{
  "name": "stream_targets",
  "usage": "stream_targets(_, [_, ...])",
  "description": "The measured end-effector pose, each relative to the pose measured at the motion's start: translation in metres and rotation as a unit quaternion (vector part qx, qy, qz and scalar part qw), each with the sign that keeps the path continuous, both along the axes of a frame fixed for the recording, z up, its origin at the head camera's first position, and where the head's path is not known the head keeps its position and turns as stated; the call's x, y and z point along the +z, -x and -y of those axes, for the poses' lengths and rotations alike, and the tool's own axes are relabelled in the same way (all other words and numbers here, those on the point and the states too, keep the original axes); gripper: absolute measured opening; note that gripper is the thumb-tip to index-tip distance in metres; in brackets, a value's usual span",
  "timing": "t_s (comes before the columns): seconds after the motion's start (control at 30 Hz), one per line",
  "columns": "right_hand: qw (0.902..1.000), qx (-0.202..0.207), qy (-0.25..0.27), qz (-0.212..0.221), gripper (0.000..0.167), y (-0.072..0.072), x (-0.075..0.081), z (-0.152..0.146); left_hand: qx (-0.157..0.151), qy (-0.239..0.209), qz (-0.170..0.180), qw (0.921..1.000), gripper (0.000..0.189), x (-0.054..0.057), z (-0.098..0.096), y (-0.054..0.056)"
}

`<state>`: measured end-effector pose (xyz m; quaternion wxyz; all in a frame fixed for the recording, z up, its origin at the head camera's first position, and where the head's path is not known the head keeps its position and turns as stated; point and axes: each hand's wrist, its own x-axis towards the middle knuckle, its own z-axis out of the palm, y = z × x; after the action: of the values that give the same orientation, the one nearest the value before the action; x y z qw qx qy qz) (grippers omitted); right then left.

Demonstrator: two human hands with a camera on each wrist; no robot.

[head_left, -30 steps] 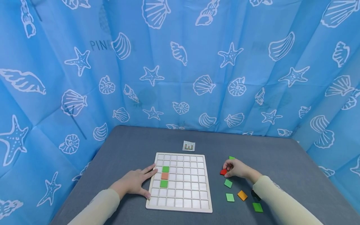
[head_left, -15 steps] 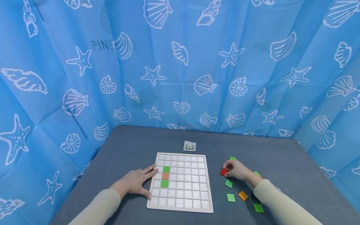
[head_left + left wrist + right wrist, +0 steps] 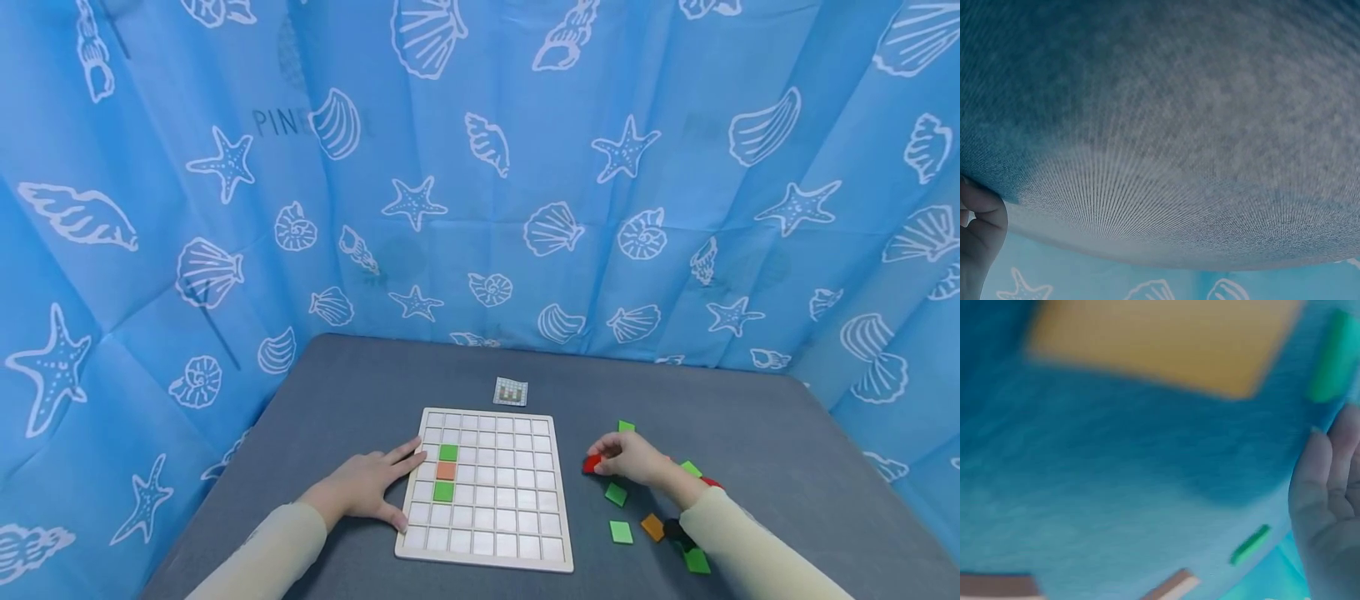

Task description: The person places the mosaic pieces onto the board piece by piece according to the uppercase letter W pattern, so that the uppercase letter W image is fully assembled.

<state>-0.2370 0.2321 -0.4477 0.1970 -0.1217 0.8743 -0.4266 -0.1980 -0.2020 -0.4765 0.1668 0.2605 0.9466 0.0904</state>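
A white square board (image 3: 502,498) with a grid of cells lies on the table. Three tiles sit in one column of it: a green tile (image 3: 448,452), a salmon tile (image 3: 446,471) and another green tile (image 3: 443,492). My left hand (image 3: 367,485) rests at the board's left edge, fingers spread and straight, fingertips on the rim. Right of the board, my right hand (image 3: 630,458) pinches a red tile (image 3: 591,464) between thumb and fingers, low over the table. The right wrist view shows fingers (image 3: 1313,465) beside a green tile (image 3: 1333,359); the red tile is hidden there.
Around the right hand lie several loose tiles, among them a green one (image 3: 616,494), a light green one (image 3: 621,532) and an orange one (image 3: 652,527). A small pattern card (image 3: 511,392) lies behind the board. A blue shell-print curtain (image 3: 480,208) stands behind the table.
My right hand, pinching the red tile, has shifted slightly left toward the board. The left hand keeps its place on the board's edge. The head view has drifted a little.
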Motion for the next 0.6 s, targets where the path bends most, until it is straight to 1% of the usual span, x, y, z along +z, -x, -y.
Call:
stream_targets(0.03, [0.9999,-0.008,0.006,0.007,0.018,-0.001,0.002,0.001,0.0,0.001,-0.001,1.0,0.106,0.0,0.0,0.0])
stream_targets(0.17, [0.9968,-0.062,0.032,0.039,0.023,-0.004,0.012,0.01,-0.001,0.002,-0.002,1.0,0.106,0.001,0.0,0.0])
stream_targets(0.27, [0.9929,-0.089,0.045,0.064,0.024,-0.007,0.019,0.018,0.001,0.002,0.0,1.0,0.107,0.0,0.0,0.0])
stream_targets(0.43, [0.9897,-0.086,0.065,0.094,0.018,-0.012,0.025,0.031,0.002,0.001,0.003,1.0,0.106,-0.001,0.0,0.0])
stream_targets(0.6, [0.9861,-0.08,0.1,0.106,0.015,-0.014,0.029,0.043,0.0,-0.002,0.002,1.0,0.106,-0.001,0.0,0.0])
